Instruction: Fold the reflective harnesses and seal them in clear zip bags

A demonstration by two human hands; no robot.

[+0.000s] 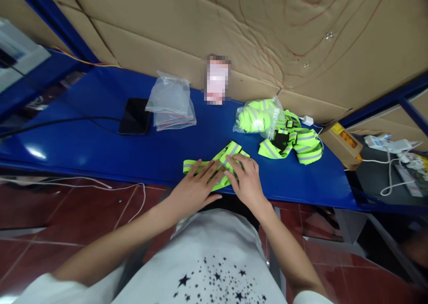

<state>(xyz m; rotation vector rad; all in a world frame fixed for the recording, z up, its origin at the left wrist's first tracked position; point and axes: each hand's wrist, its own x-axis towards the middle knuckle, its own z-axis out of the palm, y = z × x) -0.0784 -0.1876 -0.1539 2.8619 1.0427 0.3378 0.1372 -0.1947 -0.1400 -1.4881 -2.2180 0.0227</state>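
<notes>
A neon-green strap with grey reflective stripes [200,165] lies folded on the blue table [100,152] near its front edge. My left hand [195,189] rests flat on its left part with the fingers stretched out. My right hand [246,179] presses down on the folded right part, fingers spread and slightly bent. Neither hand grips it; both lie on top.
A heap of more green straps with black buckles [294,141] and a clear bag stuffed with straps [256,117] lie to the right. Empty clear zip bags [170,101] and a black phone [134,116] with a cable sit at the left. A cardboard box [344,143] stands at the right end.
</notes>
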